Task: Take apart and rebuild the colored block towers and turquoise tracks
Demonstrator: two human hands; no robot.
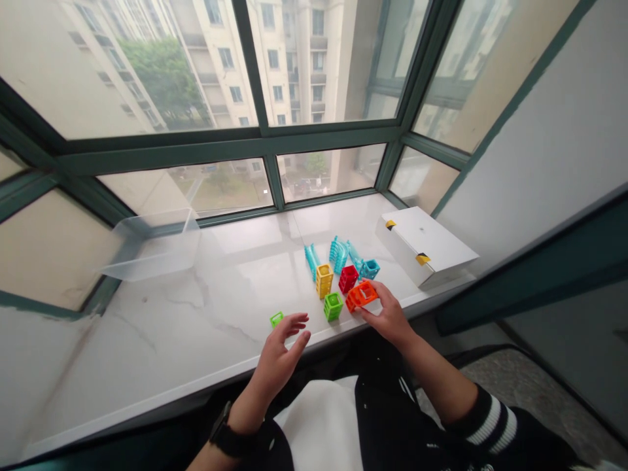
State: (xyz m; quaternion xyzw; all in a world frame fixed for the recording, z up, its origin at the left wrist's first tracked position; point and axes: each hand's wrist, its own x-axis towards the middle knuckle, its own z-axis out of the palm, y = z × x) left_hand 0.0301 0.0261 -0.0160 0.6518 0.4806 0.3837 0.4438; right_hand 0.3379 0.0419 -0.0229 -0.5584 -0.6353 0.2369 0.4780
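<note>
Taking the upright green block (333,306) as the clock's centre, the person's left hand (284,350) lies at eight o'clock, palm turned inward, its thumb and fingers spread apart. A dark watch (223,425) circles that wrist. The small green piece (277,318) sits just beyond its fingers, towards nine o'clock; whether they touch, I cannot tell. The right hand (390,317), at three o'clock, is clamped on the orange piece (362,296), thumb on the near side and fingers on the far side. This piece is tilted, at two o'clock from the green block.

A little farther, the red block (348,279) stands at one o'clock and the yellow block (324,281) at eleven, both on the white marbled ledge (235,275). Beyond them, light-blue pieces (338,255) spread from eleven to one o'clock, with a blue square block (369,269) between one and two. Farther off, a white box (432,239) rests at two o'clock, a clear plastic bin (161,255) at ten. Green-framed windows (328,134) close the view at twelve.
</note>
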